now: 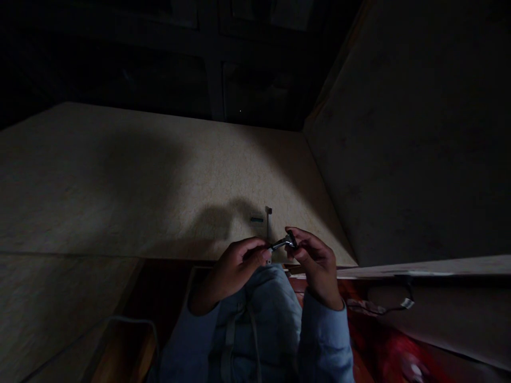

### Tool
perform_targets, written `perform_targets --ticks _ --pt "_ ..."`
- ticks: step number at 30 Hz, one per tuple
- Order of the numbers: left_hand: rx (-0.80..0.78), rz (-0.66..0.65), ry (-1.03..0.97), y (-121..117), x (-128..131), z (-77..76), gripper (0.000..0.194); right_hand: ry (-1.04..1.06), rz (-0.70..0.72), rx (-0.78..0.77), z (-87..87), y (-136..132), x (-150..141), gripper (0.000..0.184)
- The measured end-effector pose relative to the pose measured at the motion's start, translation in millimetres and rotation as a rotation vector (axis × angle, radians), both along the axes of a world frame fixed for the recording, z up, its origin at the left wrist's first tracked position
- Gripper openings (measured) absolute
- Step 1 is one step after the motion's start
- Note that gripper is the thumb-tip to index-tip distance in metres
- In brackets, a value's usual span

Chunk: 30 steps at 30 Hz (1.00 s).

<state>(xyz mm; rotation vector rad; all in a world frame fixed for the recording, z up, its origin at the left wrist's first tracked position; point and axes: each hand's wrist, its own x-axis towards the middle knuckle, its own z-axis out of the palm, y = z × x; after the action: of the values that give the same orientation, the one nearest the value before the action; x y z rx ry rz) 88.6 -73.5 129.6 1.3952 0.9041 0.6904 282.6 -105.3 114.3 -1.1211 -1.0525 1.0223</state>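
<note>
The scene is dim. My left hand (239, 263) and my right hand (313, 260) meet just over the near edge of a beige board (120, 181). Between their pinched fingertips they hold a small dark metal part (284, 242) that looks like a clip or connector; what it is exactly I cannot make out. Both wrists wear light blue sleeves. On the board just beyond the hands lie a thin upright metal strip (268, 221) and a small green piece (256, 218).
A second beige panel (411, 133) rises at the right. A thin cable with a small white plug (406, 303) hangs at the right under a panel edge. Reddish fabric (383, 340) lies below. The background is dark.
</note>
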Motion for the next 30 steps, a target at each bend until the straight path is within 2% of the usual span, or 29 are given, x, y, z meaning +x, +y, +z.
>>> perform_targets --ticks 6,15,22,30 --pt "0.006 -0.038 0.011 -1.0 0.0 4.1 0.031 0.048 0.041 0.011 3.4 -1.0 -1.8 0.035" --pt "-0.017 -0.030 0.018 -1.7 -0.9 -1.5 0.032 0.033 0.081 -0.035 7.4 -1.0 -1.8 0.039" --pt "0.011 -0.041 0.038 -1.0 -2.0 -1.9 0.034 -0.006 0.038 -0.010 2.8 0.6 -0.3 0.039" --pt "-0.147 -0.089 -0.146 -4.6 1.9 -2.5 0.046 -0.003 0.189 -0.020 6.2 -0.4 -3.7 0.037"
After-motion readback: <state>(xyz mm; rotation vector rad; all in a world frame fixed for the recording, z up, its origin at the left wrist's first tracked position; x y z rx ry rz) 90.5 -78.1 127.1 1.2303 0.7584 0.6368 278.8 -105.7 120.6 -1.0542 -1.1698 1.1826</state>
